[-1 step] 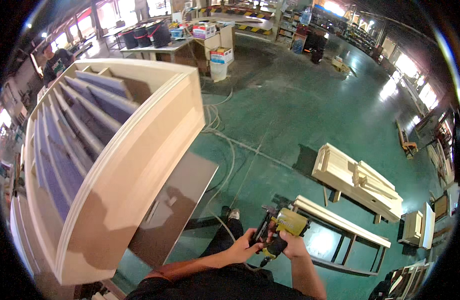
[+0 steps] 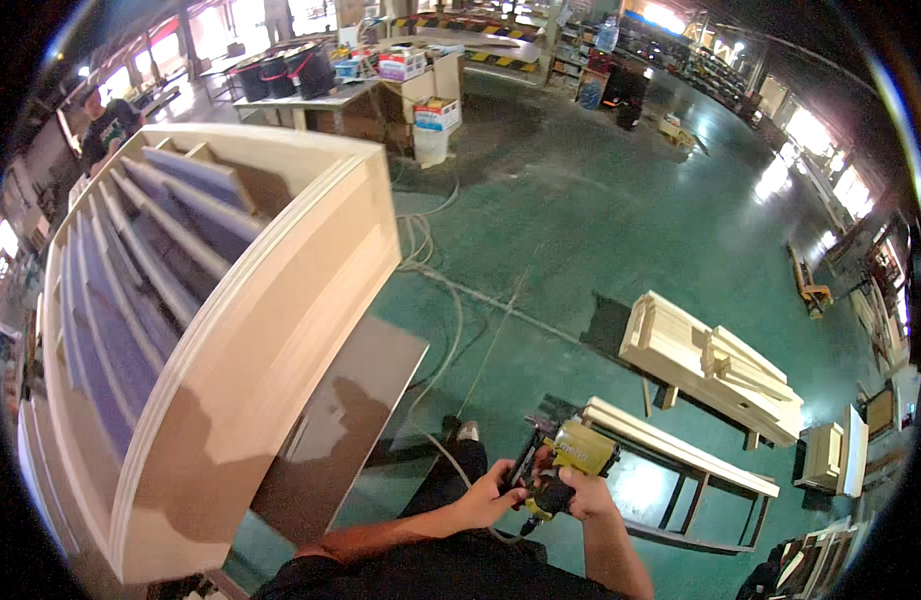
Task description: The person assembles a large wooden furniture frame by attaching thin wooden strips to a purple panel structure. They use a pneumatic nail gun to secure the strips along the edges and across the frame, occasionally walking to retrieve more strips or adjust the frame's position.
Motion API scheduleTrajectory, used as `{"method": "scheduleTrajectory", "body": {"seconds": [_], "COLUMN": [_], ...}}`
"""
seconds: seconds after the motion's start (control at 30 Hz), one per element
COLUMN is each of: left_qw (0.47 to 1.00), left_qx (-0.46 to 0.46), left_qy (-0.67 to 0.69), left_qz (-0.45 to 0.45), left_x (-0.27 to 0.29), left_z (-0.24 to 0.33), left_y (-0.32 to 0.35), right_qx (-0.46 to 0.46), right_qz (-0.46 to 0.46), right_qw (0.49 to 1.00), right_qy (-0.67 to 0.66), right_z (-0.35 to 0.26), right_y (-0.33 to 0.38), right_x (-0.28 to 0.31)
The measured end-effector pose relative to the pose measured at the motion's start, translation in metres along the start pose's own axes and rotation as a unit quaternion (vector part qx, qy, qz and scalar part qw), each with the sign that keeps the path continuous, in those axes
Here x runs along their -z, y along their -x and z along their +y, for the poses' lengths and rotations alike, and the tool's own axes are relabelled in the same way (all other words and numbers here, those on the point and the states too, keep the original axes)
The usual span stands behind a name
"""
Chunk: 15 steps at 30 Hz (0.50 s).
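Note:
A yellow and black nail gun is held in front of my body, above the floor. My right hand is closed round its black handle. On the nail gun's other side, my left hand has its fingers closed on the dark magazine part. A thin air hose runs up to the tool from the floor. To my left stands a large pale wooden piece with a curved moulded edge and bluish-grey slats inside. The gun is apart from it.
A brown panel lies beside the large wooden piece. On the right are a slatted frame and stacked pale wooden parts. Buckets and boxes stand on a far bench. A person is at the far left.
The view has shifted slightly, so the surroundings sit a little further left. Both hands keep the same hold on the nail gun.

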<state>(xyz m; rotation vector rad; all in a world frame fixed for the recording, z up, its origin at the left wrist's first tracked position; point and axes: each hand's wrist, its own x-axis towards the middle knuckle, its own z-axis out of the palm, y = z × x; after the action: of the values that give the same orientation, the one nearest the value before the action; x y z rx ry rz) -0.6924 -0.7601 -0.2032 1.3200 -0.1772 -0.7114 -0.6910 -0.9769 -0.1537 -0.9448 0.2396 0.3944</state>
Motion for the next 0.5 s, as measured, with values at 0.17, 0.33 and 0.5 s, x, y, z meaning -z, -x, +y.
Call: {"method": "scheduleTrajectory", "body": {"seconds": [0.17,0.33,0.5], "left_qw": [0.995,0.986,0.953], "left_qx": [-0.071,-0.057,-0.067], "left_qy": [0.059,-0.159,-0.293], "left_qz": [-0.026,0.009,0.044], "left_x": [0.024,0.061,0.15], "left_z": [0.031,0.114,0.148], "left_y": [-0.171,-0.3,-0.407], "right_qx": [0.029,0.046,-0.039], "right_qz": [0.007,0.097,0.116], "right_qw": [0.999,0.994,0.991], "right_qy": [0.014,-0.015,-0.061], "right_z": [-0.099,-0.155,-0.196], "right_y": [-0.109,-0.232,-0.368], "right_x": [0.035,0.085,0.067]}}
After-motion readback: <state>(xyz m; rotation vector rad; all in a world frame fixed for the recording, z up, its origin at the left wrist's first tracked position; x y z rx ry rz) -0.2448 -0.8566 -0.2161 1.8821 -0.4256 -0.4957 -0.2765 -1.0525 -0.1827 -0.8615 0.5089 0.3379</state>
